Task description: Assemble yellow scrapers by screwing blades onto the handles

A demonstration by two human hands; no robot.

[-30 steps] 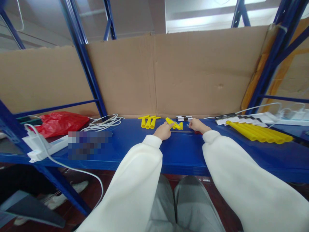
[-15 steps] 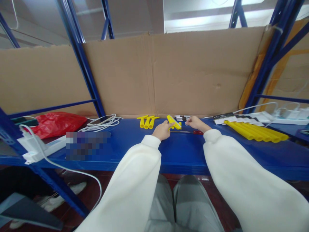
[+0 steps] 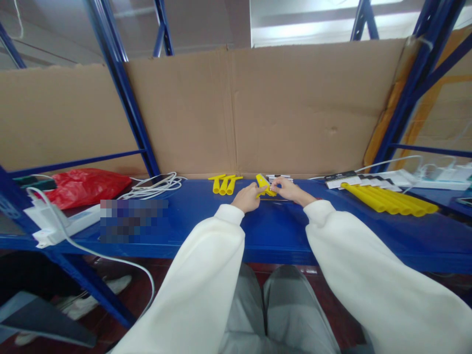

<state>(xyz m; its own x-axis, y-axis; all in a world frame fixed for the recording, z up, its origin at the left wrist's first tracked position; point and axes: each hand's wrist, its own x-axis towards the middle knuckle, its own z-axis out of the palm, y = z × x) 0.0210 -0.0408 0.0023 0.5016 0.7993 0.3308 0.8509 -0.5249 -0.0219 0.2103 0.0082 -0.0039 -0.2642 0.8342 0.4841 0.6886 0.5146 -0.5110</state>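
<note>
A: Where is the work?
B: The yellow piece (image 3: 262, 182) is at mid-bench, between the two hands, tilted with its broad end up and away from the wearer.

A: Grip?
B: Left hand (image 3: 246, 197): fingers pressed onto the near side of the piece, apparently steadying it. Right hand (image 3: 289, 190): fingertips drawn in close at the piece's right edge. Whether they pinch something small there, I cannot tell; too small to resolve.

A: What looks done?
B: Judgement only. Three T-shaped yellow pieces (image 3: 224, 186) lie side by side to the left, out of the hands. On the right, several yellow tubes (image 3: 391, 200) lie in a neat row with pale, flat parts at their far ends. The row's tidiness suggests a sorted batch; finished or waiting, the view does not settle.

A: And left over?
B: The piece in hand seems mid-step, since both hands are on it. Small black-and-white items (image 3: 284, 176) sit just behind the right hand, partly hidden. A thin rod (image 3: 282, 200) lies on the blue bench (image 3: 273, 231) in front of the piece, neither hand visibly gripping it.
</note>
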